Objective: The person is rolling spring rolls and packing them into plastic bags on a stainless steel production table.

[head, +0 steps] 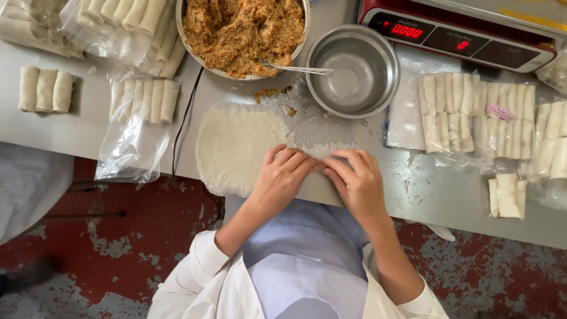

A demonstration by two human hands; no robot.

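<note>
Both hands sit side by side at the near edge of the grey table [449,195], fingertips meeting in the middle. Left hand [282,177] and right hand [356,180] press down flat with curled fingers on a roll being formed in the thin white wrapper [236,147]; neither hand pinches or lifts anything, both lie palm-down, fingers close together, bearing on the folded part. The wrapper lies directly in front of the person, between the body and the big bowl of orange-brown filling [243,32], with a spoon [295,69] resting in it and an empty steel bowl [353,70] just beside. The rolled part under the fingers has its long axis running left to right, parallel to the table edge; the loose, unrolled sheet spreads to the left and away from the person. Risks, as judged: the sheet looks thin and damp, so uneven pressure from 1 hand could tear it or skew the roll; filling could squeeze out an open end if the sides are not tucked; the wrapper may stick to the table; crumbs of filling [269,93] beyond it could get picked up. Finished rolls lie in clear bags [144,100] to the left and in rows [472,112] to the right, below a red scale [460,38].
</note>
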